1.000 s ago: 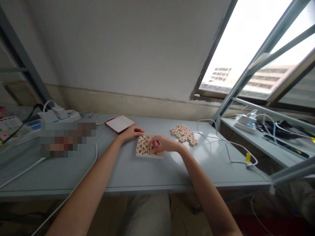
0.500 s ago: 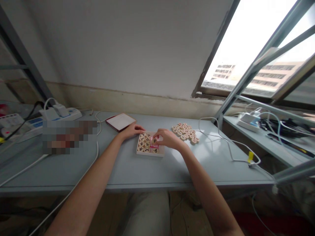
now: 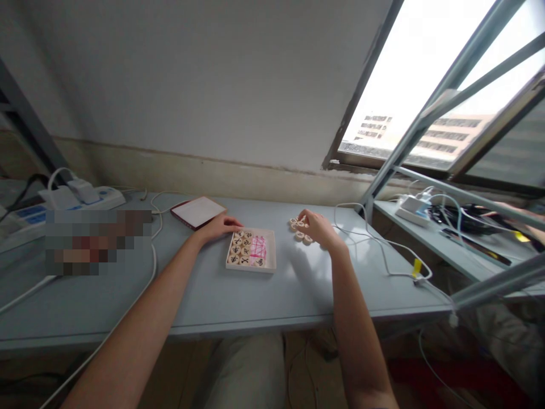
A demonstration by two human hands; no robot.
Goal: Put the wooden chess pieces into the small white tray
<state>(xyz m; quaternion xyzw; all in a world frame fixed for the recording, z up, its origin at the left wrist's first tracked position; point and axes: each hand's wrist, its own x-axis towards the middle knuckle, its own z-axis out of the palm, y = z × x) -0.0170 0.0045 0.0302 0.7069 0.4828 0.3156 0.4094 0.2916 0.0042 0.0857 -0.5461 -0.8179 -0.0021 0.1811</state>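
Note:
A shallow white box (image 3: 273,250) stands on the grey table. Round wooden pieces with dark characters (image 3: 240,250) fill its left part, and one more lies at its lower middle beside a pink-marked patch (image 3: 258,247). My left hand (image 3: 221,226) rests at the box's upper left corner, fingers loosely extended. Over the pile of loose round pieces (image 3: 303,237), right of the box, my right hand (image 3: 317,227) reaches down with bent fingers. The hand covers part of the pile, and whatever lies between its fingertips cannot be made out.
Behind my left hand lies a box lid (image 3: 199,212). White cables (image 3: 378,238) cross the table's right side. Power strips (image 3: 106,199) stand at the far left, near a blurred-out patch. A metal frame (image 3: 383,176) rises at the right by the window.
My right hand has moved right, from the box to the loose pieces. The piece that was under its fingers no longer shows in the box. The view has shifted slightly.

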